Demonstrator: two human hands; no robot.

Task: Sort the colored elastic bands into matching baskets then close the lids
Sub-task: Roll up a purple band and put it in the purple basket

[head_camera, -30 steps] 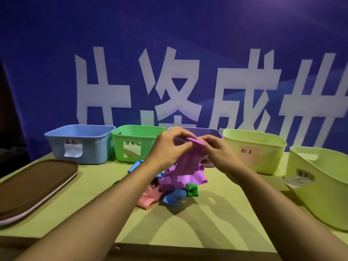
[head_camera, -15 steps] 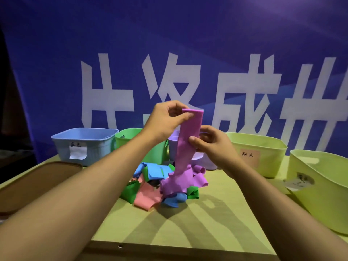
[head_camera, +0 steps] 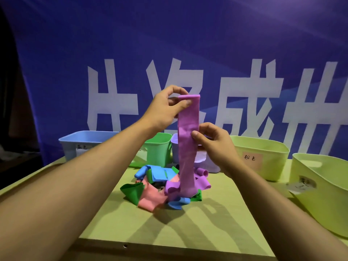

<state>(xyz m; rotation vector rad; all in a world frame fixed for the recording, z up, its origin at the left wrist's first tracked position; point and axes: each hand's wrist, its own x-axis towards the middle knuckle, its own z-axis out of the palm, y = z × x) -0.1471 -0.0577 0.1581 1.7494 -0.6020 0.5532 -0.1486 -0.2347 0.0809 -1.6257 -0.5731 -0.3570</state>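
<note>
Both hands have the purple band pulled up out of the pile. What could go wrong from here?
1. The purple band's lower end still sits in the pile; lifting further may drag other bands along.
2. The left hand and right hand only pinch it; it could slip and fall back.
3. The purple basket is mostly hidden behind the band, so a drop might miss it or land in the green basket.

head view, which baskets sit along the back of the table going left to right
light blue plastic basket → green plastic basket → lilac plastic basket, partly behind the held purple band → yellow-green basket with pink label → yellow-green basket at the right edge
</note>
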